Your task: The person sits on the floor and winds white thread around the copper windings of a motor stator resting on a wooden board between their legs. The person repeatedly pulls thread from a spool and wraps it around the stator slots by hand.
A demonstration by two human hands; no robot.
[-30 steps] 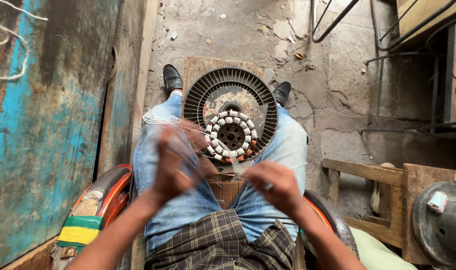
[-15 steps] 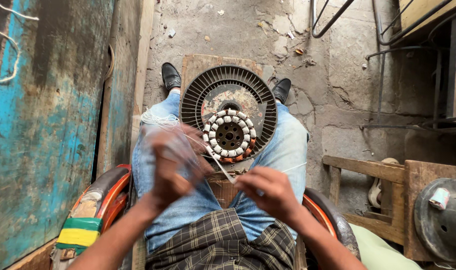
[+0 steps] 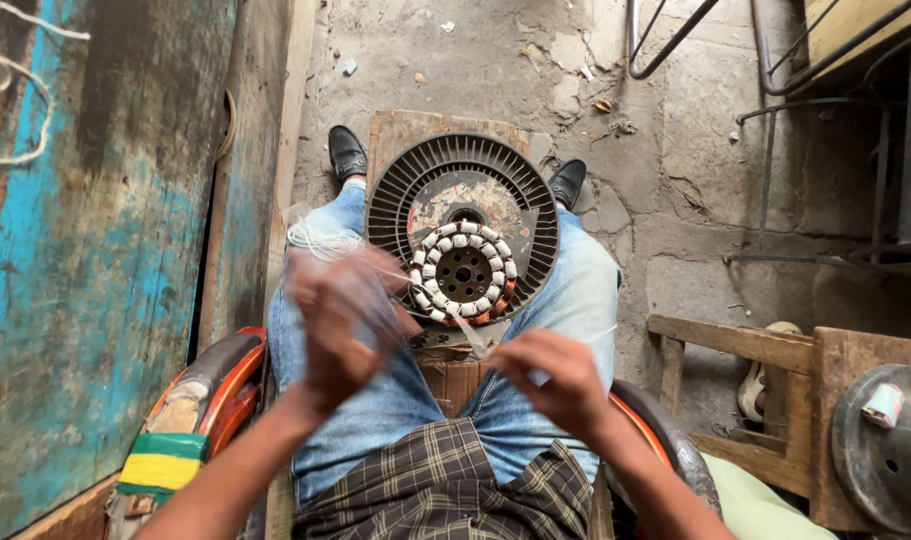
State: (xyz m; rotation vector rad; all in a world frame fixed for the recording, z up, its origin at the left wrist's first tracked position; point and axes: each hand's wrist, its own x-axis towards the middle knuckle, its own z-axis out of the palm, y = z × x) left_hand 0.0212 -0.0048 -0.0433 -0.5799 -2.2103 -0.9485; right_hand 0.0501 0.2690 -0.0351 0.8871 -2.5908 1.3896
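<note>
Round dark finned fan stator (image 3: 463, 225), white-taped coils, on knees; both hands (image 3: 341, 325) pinching thin whitish string (image 3: 446, 318), blurred; snagging, snapping likely

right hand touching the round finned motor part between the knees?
Apart. The head view shows the right hand below the finned motor part, with jeans and a wooden block visible between them.

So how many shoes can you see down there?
2: one black shoe left of the round finned motor part, the other black shoe at its right edge, partly hidden.
</note>
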